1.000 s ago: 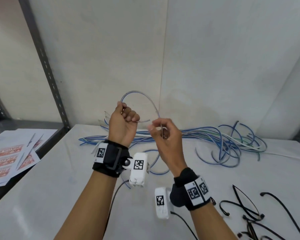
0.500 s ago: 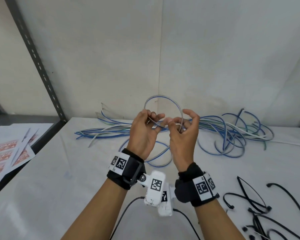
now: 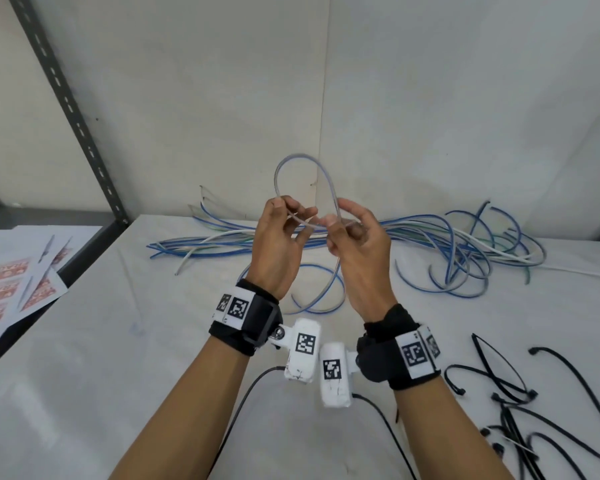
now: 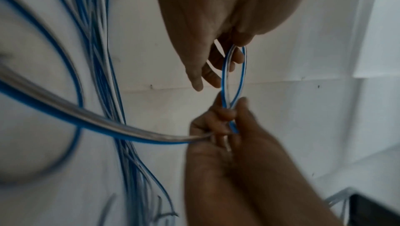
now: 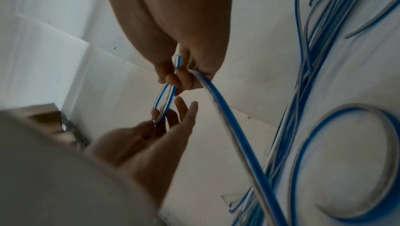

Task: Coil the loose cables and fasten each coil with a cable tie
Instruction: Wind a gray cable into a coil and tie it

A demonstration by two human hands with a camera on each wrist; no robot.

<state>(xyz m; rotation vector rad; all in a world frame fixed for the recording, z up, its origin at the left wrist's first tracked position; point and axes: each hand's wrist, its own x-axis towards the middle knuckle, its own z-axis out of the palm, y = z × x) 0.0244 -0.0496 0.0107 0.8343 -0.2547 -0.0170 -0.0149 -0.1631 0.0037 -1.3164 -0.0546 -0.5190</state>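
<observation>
A blue-and-clear cable (image 3: 302, 161) stands as a small upright loop between my two raised hands above the table. My left hand (image 3: 291, 211) pinches the loop's left side between thumb and fingers. The loop (image 4: 234, 75) shows edge-on in the left wrist view. My right hand (image 3: 336, 221) pinches the strands where they cross, the other fingers spread. The short cut end (image 5: 178, 61) sticks out of the right hand's fingers (image 5: 181, 79). The cable's tail (image 3: 319, 296) hangs down and curls on the table. Black cable ties (image 3: 506, 386) lie at the right.
A heap of loose blue, white and green cables (image 3: 447, 244) runs along the wall behind my hands. Printed sheets (image 3: 11, 282) lie on a dark shelf at the left, beside a slotted metal upright (image 3: 70, 105). The white table (image 3: 84, 375) reaches to my forearms.
The hands have come together and risen a little. The open arc of cable between them has closed into a narrower, taller loop, with the right hand now at the crossing.
</observation>
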